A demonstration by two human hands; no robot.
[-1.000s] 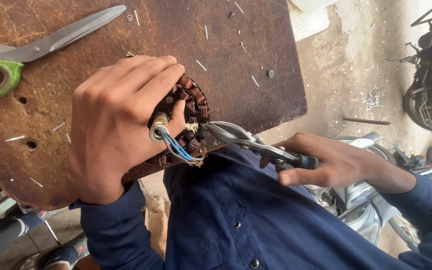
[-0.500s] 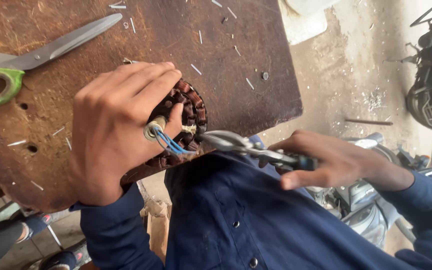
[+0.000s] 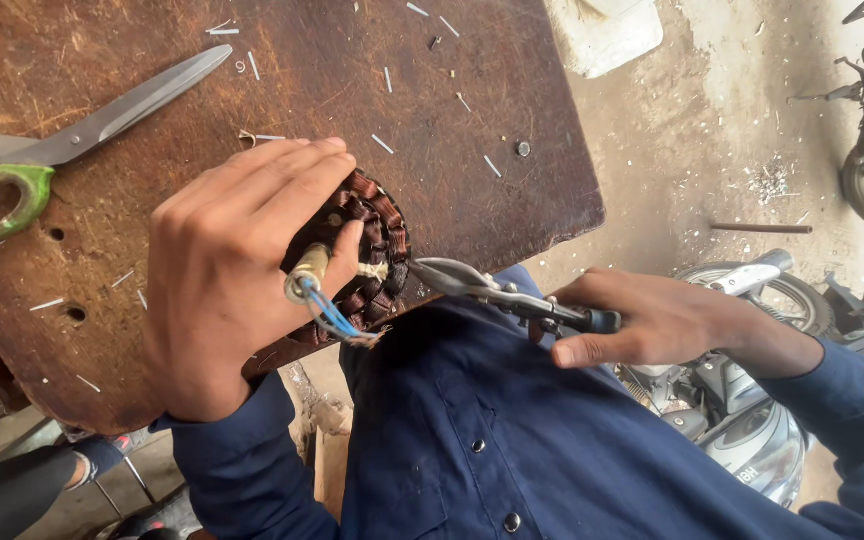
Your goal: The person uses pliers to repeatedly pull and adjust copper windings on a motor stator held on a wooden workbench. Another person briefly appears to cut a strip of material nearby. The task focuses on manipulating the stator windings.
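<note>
Wooden board: my left hand, fingers pressed together, clamps wound stator; right hand grips pliers, tips just beside thumb.

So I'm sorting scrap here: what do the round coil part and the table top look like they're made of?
The round coil part, under the left hand, looks like reddish-brown copper wire wound on a dark metal core. The table top looks like worn brown wood, scratched, with drilled holes and a chipped edge.
</note>
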